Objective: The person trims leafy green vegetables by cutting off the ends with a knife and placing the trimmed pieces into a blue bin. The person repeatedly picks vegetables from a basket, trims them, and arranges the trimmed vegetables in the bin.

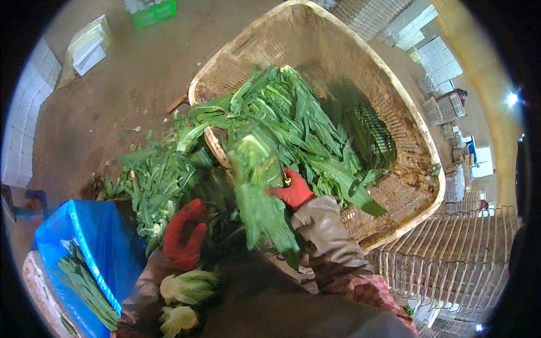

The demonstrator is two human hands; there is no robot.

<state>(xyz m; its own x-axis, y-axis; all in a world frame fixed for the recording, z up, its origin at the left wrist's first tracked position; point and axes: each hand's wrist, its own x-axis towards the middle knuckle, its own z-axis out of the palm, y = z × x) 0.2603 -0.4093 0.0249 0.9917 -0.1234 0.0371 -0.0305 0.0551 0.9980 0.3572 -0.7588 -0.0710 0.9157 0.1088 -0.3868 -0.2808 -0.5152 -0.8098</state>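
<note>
My right hand [293, 190], in a red glove, grips a small tool, apparently a knife [287, 181], of which a dark part with a yellow band shows. Just beside it a blurred head of long-leaved lettuce [258, 169] spans the rim of a large plastic basket [405, 97]; whether the hand also touches it I cannot tell. More leafy lettuce [304, 114] is heaped inside. My left hand [184, 234], also red-gloved, is apart from these, fingers and thumb spread with nothing between them. Two lettuce heads with pale cut bases [190, 287] lie by my left forearm.
Loose lettuce leaves [160, 181] pile up left of the basket. At lower left, a blue plastic liner [97, 236] holds green lettuce [84, 279]. A metal wire rack [444, 257] stands at lower right. White foam boxes [25, 114] line the left, and a green crate [154, 14] sits farther back.
</note>
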